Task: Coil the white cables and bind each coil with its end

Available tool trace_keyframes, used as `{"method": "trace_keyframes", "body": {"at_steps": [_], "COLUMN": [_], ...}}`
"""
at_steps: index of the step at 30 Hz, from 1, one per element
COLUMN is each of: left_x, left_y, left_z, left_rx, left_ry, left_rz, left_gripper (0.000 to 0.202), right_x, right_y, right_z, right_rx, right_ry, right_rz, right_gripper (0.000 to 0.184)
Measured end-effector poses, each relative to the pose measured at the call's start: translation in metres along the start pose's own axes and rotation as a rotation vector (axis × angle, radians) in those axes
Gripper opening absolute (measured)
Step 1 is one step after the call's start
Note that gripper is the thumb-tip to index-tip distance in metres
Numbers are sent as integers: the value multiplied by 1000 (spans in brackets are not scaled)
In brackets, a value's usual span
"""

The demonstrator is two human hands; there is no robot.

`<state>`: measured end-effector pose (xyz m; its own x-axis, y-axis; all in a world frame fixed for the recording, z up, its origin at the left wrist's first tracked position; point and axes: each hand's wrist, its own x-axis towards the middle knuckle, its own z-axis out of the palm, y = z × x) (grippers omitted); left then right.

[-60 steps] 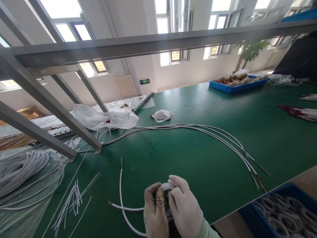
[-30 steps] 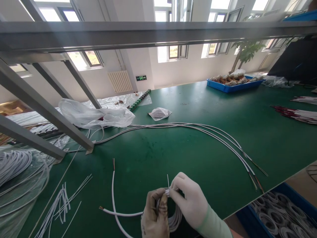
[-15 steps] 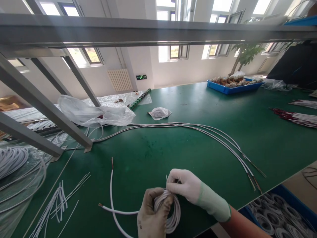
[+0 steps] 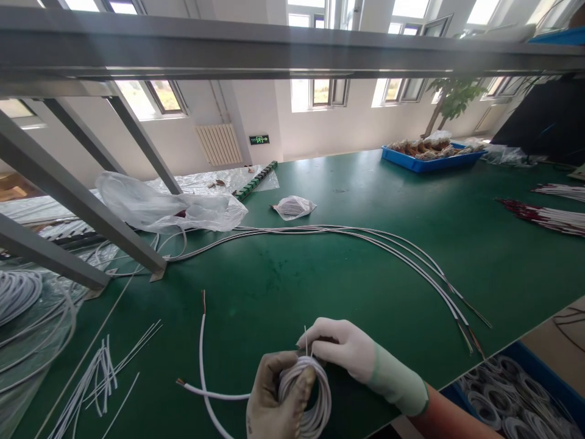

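My left hand (image 4: 274,396), in a soiled white glove, grips a coil of white cable (image 4: 323,399), thumb across its front. Two cable ends (image 4: 219,395) trail left from the coil, with bare coloured wires at their tips. A thin white tie (image 4: 306,336) sticks up from the top of the coil. Around this tie my right hand (image 4: 342,346), in a cleaner white glove with a greenish cuff, curls its thumb and index finger; the exact contact is partly hidden. Loose thin white ties (image 4: 98,378) lie on the green table (image 4: 365,292) at the left.
Long white cables (image 4: 388,244) arc across the table behind my hands. A metal shelf frame (image 4: 132,235) stands at the left beside a plastic bag (image 4: 173,204). One blue tray (image 4: 415,163) sits at the back; a blue bin of cable coils (image 4: 512,396) is low at the right.
The right hand's fingers have shifted slightly down and have parted a little at the top of the coil, leaving more of the thin tie showing. My left hand keeps hold of the coil.
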<state>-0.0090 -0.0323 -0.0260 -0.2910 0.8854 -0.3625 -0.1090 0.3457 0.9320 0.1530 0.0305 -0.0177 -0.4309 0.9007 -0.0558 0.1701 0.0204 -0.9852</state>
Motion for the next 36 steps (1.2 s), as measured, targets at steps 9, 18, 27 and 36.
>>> {"method": "trace_keyframes", "body": {"at_steps": [9, 18, 27, 36], "left_x": [3, 3, 5, 3], "left_y": [1, 2, 4, 2], "left_z": [-2, -4, -5, -6], "left_rx": [-113, -120, -129, -111], "left_ry": [-32, -80, -236, -332], "left_rz": [-24, -40, -108, -121], "left_gripper": [41, 40, 48, 45], "right_x": [-18, -13, 10, 8], "right_y": [11, -10, 0, -21], "right_z": [14, -12, -32, -33], "right_rx": [-403, -1124, -1122, -845], "right_ry": [243, 38, -38, -406], "right_rz": [-408, -800, -1011, -679], "right_gripper": [18, 20, 11, 22]}}
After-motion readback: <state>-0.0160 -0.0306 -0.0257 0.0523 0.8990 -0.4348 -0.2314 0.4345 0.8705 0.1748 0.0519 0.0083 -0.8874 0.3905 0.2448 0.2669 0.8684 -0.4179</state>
